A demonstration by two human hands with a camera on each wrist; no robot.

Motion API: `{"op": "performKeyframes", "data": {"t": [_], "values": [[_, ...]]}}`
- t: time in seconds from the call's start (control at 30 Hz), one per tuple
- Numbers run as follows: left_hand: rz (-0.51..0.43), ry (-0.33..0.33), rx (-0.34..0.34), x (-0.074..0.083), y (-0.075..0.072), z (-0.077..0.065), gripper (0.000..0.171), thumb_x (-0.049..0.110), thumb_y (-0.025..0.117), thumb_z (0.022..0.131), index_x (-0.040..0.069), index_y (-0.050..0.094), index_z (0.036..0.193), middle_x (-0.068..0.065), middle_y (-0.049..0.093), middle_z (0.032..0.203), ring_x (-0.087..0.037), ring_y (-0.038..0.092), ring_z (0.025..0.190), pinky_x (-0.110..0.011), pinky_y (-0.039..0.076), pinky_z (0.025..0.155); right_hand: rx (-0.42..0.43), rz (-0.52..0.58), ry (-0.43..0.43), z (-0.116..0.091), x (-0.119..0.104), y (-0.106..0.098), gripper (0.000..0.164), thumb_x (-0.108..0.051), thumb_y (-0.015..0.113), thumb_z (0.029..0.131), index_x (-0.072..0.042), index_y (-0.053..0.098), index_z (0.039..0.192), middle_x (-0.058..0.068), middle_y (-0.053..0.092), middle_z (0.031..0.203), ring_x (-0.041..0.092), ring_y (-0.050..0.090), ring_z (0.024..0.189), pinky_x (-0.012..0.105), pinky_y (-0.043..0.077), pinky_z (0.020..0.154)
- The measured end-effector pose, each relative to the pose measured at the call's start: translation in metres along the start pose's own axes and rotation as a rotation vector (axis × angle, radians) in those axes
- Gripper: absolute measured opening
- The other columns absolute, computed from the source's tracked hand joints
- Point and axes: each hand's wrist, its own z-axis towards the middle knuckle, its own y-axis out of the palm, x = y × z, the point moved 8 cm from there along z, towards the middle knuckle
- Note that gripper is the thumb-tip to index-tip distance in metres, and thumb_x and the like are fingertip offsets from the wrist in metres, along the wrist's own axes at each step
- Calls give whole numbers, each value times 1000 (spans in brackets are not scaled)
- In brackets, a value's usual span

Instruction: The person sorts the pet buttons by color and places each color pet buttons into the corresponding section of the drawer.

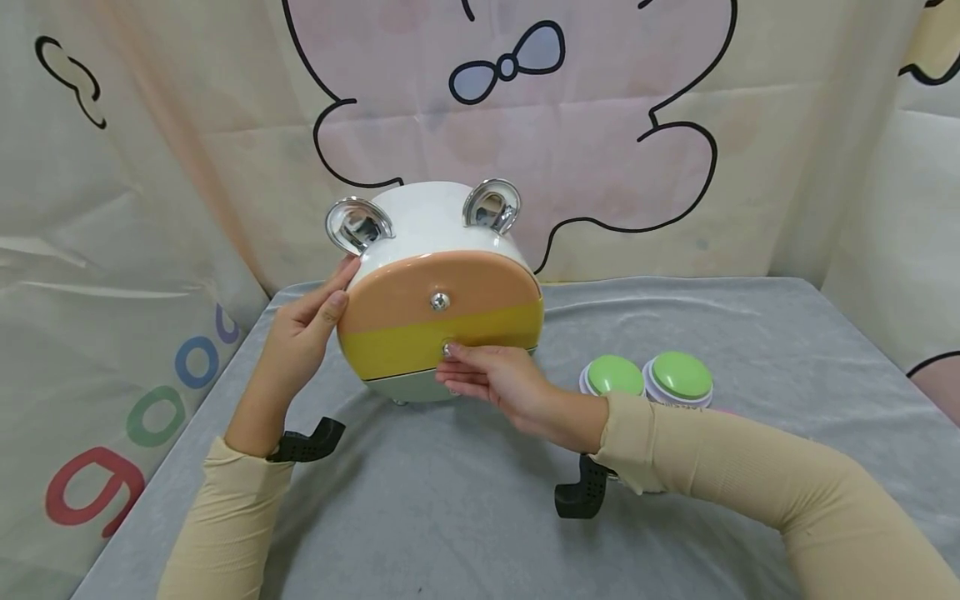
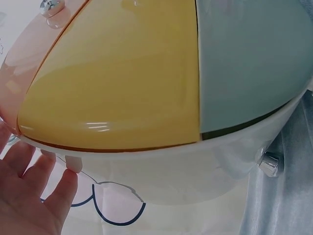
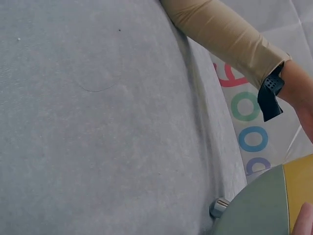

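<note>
Eared drawer box: right grip pinches silver knob on yellow drawer; left grip (fingers extended) touches side.

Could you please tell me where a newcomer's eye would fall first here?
Probably on the white drawer cabinet, left of centre on the grey tablecloth, with two silver ears on top and a peach, yellow and grey-green front. Next, the right hand pinches its yellow drawer's knob; the left hand touches its side. Two green-topped round objects sit to the right.
</note>
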Motion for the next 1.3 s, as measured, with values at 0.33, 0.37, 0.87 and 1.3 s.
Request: {"op": "performKeyframes", "data": {"t": [0.33,0.37,0.87,1.3], "values": [[5,17,-4,0,0,-1,40,26,47,106,24,50,146,3,44,155,-5,35,147,-9,34,112,-17,-32,-14,-11,3,0,34,-12,58,100,13,61,123,7,76,90,13,74,86,28,61,85],[8,13,-5,0,-1,-1,41,27,47,106,24,49,146,3,44,155,-5,35,147,-9,34,112,-20,-32,-14,-13,4,0,34,-12,59,100,13,61,123,7,76,90,14,74,85,28,61,85],[25,-8,-18,-1,-1,-1,41,29,47,106,27,48,147,5,43,156,-7,34,148,-11,35,112,-106,-72,4,-35,12,-3,37,-16,61,99,13,62,120,7,77,91,15,76,87,31,61,87],[61,-20,-23,-2,0,0,42,31,46,106,29,47,148,7,42,157,-8,33,149,-20,36,115,-149,-94,29,-59,24,1,39,-20,66,96,11,65,120,8,77,95,16,76,91,35,60,90]]}}
